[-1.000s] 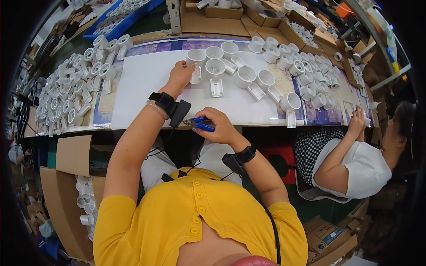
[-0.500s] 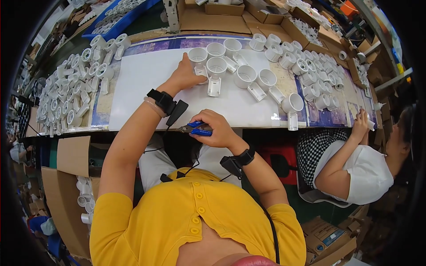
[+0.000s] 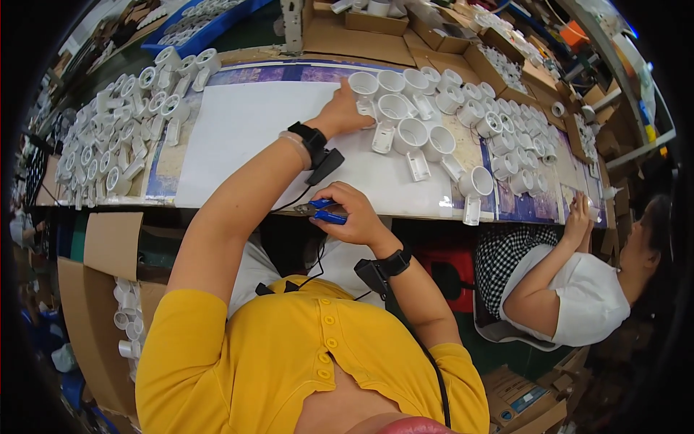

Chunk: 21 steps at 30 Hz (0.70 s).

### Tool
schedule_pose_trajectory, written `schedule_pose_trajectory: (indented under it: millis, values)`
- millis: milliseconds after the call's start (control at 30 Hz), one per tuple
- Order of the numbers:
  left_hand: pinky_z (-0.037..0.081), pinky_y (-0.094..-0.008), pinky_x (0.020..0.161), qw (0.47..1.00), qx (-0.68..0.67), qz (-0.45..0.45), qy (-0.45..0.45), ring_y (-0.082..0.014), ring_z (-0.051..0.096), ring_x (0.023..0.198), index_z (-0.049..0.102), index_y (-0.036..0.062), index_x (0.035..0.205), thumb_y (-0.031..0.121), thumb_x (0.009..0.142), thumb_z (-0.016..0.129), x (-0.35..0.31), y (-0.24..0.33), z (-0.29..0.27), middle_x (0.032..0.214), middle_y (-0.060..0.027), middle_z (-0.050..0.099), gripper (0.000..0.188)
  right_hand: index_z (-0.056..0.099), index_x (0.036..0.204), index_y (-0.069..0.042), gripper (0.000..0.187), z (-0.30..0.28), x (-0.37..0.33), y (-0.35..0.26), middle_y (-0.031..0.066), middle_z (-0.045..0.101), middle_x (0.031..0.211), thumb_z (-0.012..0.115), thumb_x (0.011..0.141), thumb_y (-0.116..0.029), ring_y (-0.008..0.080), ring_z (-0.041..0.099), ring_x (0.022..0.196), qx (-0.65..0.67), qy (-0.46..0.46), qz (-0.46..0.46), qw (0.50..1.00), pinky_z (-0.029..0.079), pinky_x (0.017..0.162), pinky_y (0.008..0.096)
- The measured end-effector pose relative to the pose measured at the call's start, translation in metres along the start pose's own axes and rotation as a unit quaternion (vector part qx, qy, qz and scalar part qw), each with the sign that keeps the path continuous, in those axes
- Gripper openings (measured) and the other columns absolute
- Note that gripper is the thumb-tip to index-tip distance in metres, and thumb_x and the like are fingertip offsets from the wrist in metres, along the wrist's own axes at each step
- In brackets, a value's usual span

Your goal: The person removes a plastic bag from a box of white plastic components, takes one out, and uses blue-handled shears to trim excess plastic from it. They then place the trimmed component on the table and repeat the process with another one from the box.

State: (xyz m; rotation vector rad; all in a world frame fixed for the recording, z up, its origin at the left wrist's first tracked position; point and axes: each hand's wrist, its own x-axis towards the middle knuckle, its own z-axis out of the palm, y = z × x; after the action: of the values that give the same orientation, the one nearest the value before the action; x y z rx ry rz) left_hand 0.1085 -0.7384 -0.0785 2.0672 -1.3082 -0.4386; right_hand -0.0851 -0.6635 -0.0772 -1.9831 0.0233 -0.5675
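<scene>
My left hand [image 3: 345, 112] reaches out over the white sheet [image 3: 246, 137] on the table and touches a white plastic cup-shaped part [image 3: 363, 87] in a row of similar parts. Its fingers rest on the part's side. My right hand [image 3: 350, 217] stays at the table's near edge, closed around blue-handled cutting pliers [image 3: 322, 211] whose jaws point left. Both wrists carry black bands with small devices and cables.
Several white plastic parts [image 3: 448, 137] lie to the right on the table, and a dense pile of them [image 3: 116, 130] fills the left side. Cardboard boxes [image 3: 361, 36] line the far edge. Another person [image 3: 578, 289] sits at the right, hands at the table.
My left hand has slid slightly farther along the row of white parts. My right hand with the pliers has barely moved.
</scene>
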Motion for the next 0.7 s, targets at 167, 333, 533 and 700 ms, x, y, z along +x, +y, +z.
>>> schedule_pose_trajectory:
  millis: [167, 333, 533, 700]
  values:
    - [0.031, -0.0322, 0.104, 0.999, -0.049, -0.006, -0.011, -0.0384, 0.037, 0.125, 0.003, -0.0156, 0.135, 0.039, 0.061, 0.076, -0.01, 0.001, -0.014, 0.133, -0.0333, 0.033, 0.117, 0.057, 0.094, -0.005, 0.03, 0.005, 0.001, 0.007, 0.0086, 0.057, 0.086, 0.071, 0.067, -0.007, 0.0213, 0.055, 0.076, -0.011, 0.0, -0.014, 1.0, 0.045, 0.07, 0.0285]
    - [0.027, -0.0341, 0.106, 0.99, -0.135, 0.014, 0.031, -0.0396, 0.033, 0.127, 0.008, -0.0147, 0.135, 0.047, 0.065, 0.071, -0.043, -0.004, -0.027, 0.134, -0.034, 0.031, 0.113, 0.054, 0.096, -0.003, 0.028, 0.004, -0.004, 0.006, 0.0031, 0.052, 0.082, 0.064, 0.07, -0.005, 0.0133, 0.049, 0.076, -0.025, 0.005, 0.022, 0.999, 0.042, 0.069, 0.0256]
    - [0.044, -0.0329, 0.086, 0.97, -0.183, 0.032, 0.159, -0.0325, 0.056, 0.101, 0.023, -0.0051, 0.135, 0.039, 0.072, 0.071, -0.197, -0.013, -0.132, 0.13, -0.0255, 0.041, 0.091, 0.052, 0.112, -0.001, 0.033, 0.004, -0.013, 0.012, 0.0022, 0.051, 0.095, 0.056, 0.079, 0.001, 0.0112, 0.048, 0.087, 0.058, -0.029, 0.092, 0.994, 0.042, 0.078, 0.0234]
    - [0.05, -0.0269, 0.071, 0.957, -0.071, 0.013, 0.28, -0.0166, 0.063, 0.08, 0.037, 0.0004, 0.131, 0.026, 0.079, 0.068, -0.338, -0.035, -0.23, 0.122, -0.0121, 0.052, 0.066, 0.051, 0.116, 0.0, 0.035, 0.0, -0.016, 0.017, 0.004, 0.053, 0.103, 0.055, 0.081, 0.002, 0.0104, 0.048, 0.087, 0.036, -0.045, 0.091, 0.994, 0.041, 0.08, 0.0224]
